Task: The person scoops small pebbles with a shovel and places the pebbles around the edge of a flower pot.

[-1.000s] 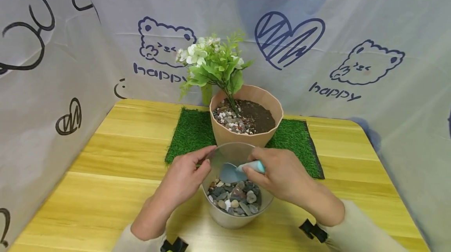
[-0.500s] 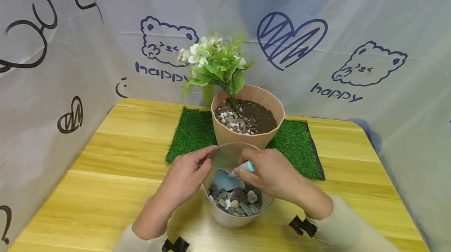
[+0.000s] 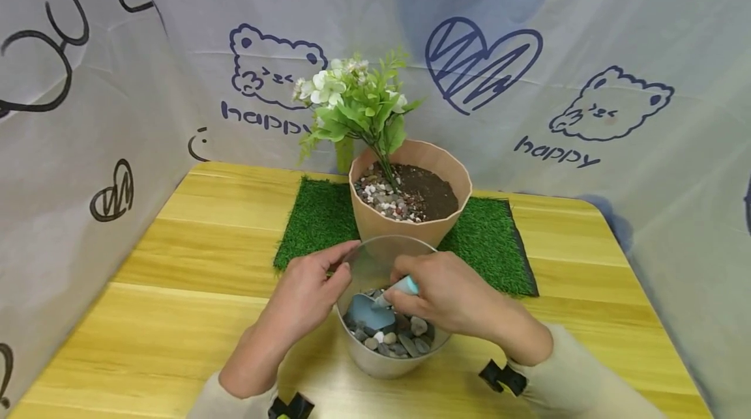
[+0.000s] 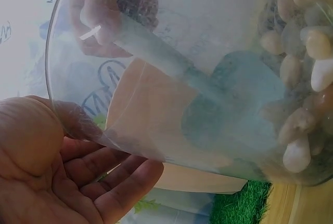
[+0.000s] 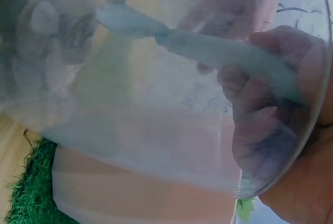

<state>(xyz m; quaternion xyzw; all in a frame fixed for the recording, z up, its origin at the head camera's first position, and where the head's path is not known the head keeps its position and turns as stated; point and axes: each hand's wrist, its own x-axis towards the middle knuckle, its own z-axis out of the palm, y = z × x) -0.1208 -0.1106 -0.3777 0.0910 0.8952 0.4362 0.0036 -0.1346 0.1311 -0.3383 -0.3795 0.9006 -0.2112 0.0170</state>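
Observation:
My right hand [image 3: 446,292] grips the pale blue handle of a small trowel [image 3: 371,313] inside a clear plastic bucket [image 3: 381,368]. The trowel's blade lies low among grey, white and brown pebbles [image 3: 405,345] at the bucket's left side. At the bucket's left rim, my left hand [image 3: 305,292] holds on, thumb at the rim and fingers along the outer wall. The left wrist view shows the trowel blade [image 4: 234,99] through the cloudy wall, close to the stones [image 4: 307,89]. Through the wall in the right wrist view, fingers curl round the trowel handle [image 5: 218,52].
Just behind the bucket, a peach flowerpot [image 3: 405,233] with dark soil and small stones holds a white-flowered plant [image 3: 364,106]. It stands on a green turf mat [image 3: 489,249] on the wooden table [image 3: 193,302]. A printed curtain [image 3: 375,8] encloses the back and sides.
My right hand has moved left and down, lowering the trowel blade from above the pebbles into their left side. The left hand stays at the rim.

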